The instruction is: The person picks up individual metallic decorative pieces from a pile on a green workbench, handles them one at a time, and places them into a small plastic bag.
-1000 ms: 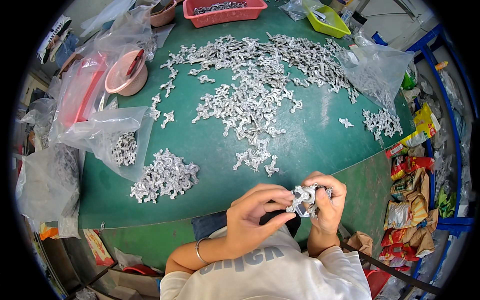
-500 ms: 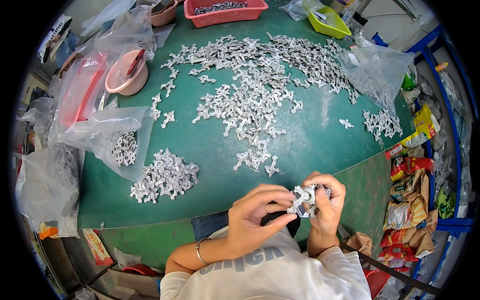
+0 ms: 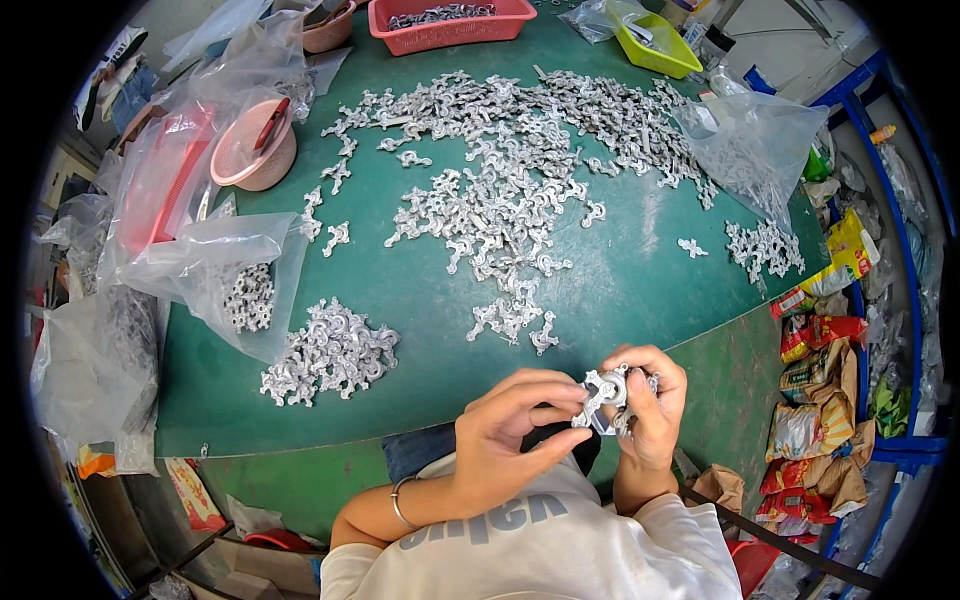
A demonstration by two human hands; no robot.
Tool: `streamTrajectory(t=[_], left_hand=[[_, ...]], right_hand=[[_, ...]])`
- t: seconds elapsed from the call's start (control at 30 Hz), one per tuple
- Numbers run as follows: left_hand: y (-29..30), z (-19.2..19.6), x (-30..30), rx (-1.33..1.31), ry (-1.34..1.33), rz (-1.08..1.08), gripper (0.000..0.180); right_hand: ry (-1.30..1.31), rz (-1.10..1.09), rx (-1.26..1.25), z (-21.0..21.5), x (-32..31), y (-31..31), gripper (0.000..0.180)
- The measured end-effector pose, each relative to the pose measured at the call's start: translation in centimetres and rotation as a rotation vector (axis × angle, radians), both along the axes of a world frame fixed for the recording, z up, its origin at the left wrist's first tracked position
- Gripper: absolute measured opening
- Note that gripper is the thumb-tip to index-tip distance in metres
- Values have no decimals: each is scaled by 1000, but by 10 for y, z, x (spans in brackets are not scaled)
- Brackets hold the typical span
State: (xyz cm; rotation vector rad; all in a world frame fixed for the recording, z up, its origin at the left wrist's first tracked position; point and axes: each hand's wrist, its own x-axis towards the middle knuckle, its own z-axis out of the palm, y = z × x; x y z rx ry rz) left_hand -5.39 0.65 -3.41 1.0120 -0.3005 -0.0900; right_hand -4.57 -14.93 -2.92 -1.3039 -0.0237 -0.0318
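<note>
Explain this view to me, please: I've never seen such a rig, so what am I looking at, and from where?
There is no robot here, just a person using two bare hands. The picture comes from a wide fisheye camera on the person's head, looking down, so straight edges bend near the rim.

The right hand grips a small cluster of silver metal castings; the left hand has its thumb and fingertips on them. Their exact number is hard to tell.

On the green tabletop lie a broad spread of similar castings, a smaller pile at left front and a clear plastic bag at right. A red basket stands at the far side.
</note>
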Motion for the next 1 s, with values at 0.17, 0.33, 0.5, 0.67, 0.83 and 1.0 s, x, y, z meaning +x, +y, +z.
streamTrajectory(t=[0.17,0.33,0.5,0.67,0.83,1.0], left_hand=[[1,-1,-1,-5,51,4,26],[4,0,0,16,274,-35,13],[5,3,4,-29,566,-143,19],[7,-4,6,-148,692,-230,19],[7,-7,7,-245,726,-240,17],[-3,-14,7,6,402,-3,15]], right_hand=[[-2,17,65,-3,2,1,23],[-3,43,192,-11,3,3,21],[10,38,251,-14,5,5,22],[43,31,250,-13,6,6,22],[37,-28,112,-17,8,4,20],[-58,-85,-181,-20,15,2,13]])
